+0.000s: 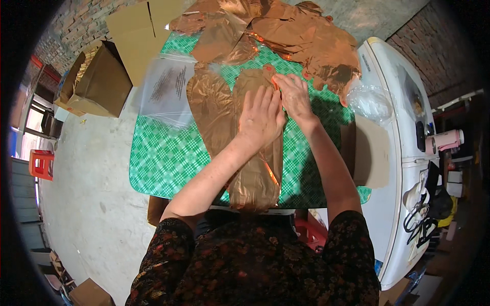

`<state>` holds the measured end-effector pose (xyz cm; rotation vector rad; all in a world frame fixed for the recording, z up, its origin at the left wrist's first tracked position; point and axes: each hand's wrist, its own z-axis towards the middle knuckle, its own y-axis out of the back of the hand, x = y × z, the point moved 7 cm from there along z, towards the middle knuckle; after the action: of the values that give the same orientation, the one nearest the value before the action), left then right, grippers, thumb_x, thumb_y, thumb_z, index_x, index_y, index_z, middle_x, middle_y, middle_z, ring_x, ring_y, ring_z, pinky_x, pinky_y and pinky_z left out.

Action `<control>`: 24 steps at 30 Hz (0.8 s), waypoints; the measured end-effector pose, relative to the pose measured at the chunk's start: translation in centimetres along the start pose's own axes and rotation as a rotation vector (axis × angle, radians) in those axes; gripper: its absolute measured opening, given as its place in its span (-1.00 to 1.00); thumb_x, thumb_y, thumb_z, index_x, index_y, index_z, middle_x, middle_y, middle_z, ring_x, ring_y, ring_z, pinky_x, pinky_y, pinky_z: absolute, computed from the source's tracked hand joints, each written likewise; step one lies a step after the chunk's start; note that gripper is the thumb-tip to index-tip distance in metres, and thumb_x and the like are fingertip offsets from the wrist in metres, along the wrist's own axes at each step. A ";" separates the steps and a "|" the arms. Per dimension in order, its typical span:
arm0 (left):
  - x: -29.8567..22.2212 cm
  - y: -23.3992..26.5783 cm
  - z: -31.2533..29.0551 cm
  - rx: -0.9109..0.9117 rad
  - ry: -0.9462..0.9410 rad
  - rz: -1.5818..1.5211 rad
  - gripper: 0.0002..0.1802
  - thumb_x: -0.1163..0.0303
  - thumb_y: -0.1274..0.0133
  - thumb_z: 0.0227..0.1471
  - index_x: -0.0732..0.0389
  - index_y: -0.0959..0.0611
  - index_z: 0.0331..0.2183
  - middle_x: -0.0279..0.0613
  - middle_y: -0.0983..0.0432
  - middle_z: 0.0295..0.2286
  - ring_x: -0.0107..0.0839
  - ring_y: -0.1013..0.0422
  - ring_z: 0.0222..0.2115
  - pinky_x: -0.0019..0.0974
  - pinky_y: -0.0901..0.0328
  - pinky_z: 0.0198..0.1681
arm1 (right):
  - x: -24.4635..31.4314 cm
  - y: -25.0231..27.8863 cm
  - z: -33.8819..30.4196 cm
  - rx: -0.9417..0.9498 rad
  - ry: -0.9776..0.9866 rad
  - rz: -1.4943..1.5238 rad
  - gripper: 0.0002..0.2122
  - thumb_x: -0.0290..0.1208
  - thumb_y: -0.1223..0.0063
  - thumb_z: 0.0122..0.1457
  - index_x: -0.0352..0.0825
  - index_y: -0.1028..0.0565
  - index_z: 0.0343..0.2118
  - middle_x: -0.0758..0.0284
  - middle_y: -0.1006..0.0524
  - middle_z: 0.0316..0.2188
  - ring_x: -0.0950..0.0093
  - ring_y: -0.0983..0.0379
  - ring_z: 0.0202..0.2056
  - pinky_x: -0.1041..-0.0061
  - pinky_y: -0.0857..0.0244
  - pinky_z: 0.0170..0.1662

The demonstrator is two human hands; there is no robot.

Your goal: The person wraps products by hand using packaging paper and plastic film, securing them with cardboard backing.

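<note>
A long copper-coloured foil piece [255, 176] lies folded lengthwise on the green checked tablecloth [163, 158], its near end hanging over the table's front edge. My left hand [261, 116] lies flat on it, fingers spread, pressing down. My right hand [293, 96] rests just beyond, fingertips on the foil's far end near a small red spot. A second copper foil shape [212, 107] lies flat to the left of the first.
A heap of crumpled copper foil [286, 35] covers the table's far end. Clear plastic bags [166, 89] lie at the far left. Open cardboard boxes [97, 79] stand on the floor at left. A white appliance [403, 153] lies along the right, with a clear bag [370, 102].
</note>
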<state>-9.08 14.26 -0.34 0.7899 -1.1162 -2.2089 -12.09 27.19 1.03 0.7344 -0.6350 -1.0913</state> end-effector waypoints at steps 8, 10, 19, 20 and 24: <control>1.4 0.1 2.8 0.013 -0.007 -0.001 -0.32 0.10 0.20 0.34 0.33 -0.40 0.32 0.11 -0.30 0.31 -0.04 -0.13 0.39 0.06 0.08 0.47 | 0.1 -0.1 0.1 0.036 -0.038 0.016 -0.63 -0.49 -0.07 0.20 -0.29 -0.58 0.09 0.36 -0.57 0.13 0.27 -0.40 0.14 0.23 -0.21 0.20; 2.0 -1.0 2.4 0.018 -0.005 0.016 -0.32 0.11 0.18 0.35 0.31 -0.39 0.33 0.13 -0.30 0.31 -0.04 -0.15 0.39 0.05 0.07 0.48 | 0.0 -0.3 0.0 0.040 -0.022 -0.011 -0.64 -0.50 -0.06 0.21 -0.29 -0.58 0.09 0.36 -0.57 0.14 0.28 -0.40 0.14 0.23 -0.21 0.20; 2.4 -2.8 1.5 0.042 -0.054 0.164 -0.26 0.08 0.14 0.28 0.34 -0.36 0.34 0.07 -0.22 0.36 -0.06 -0.08 0.41 0.00 0.10 0.48 | -0.9 -0.7 0.3 0.058 -0.038 -0.005 -0.57 -0.59 -0.05 0.15 -0.24 -0.56 0.12 0.36 -0.57 0.14 0.23 -0.42 0.12 0.23 -0.24 0.20; 2.4 -2.7 1.6 0.046 -0.049 0.153 -0.26 0.08 0.14 0.29 0.34 -0.36 0.34 0.06 -0.22 0.36 -0.06 -0.08 0.40 0.00 0.10 0.48 | -1.1 -0.8 0.5 0.055 -0.022 -0.018 -0.60 -0.57 -0.05 0.17 -0.23 -0.57 0.10 0.36 -0.58 0.11 0.24 -0.42 0.11 0.24 -0.25 0.19; 2.5 -2.5 1.6 0.072 -0.033 0.168 -0.27 0.07 0.17 0.30 0.32 -0.37 0.34 0.05 -0.23 0.36 -0.06 -0.08 0.41 0.00 0.11 0.48 | -1.7 -1.0 1.4 0.104 -0.004 0.022 -0.70 -0.49 -0.08 0.22 -0.23 -0.61 0.01 0.38 -0.61 0.04 0.24 -0.44 0.09 0.22 -0.28 0.18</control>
<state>-12.43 14.72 -2.31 0.6658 -1.2377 -2.0591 -14.30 28.25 0.90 0.8132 -0.7057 -1.0460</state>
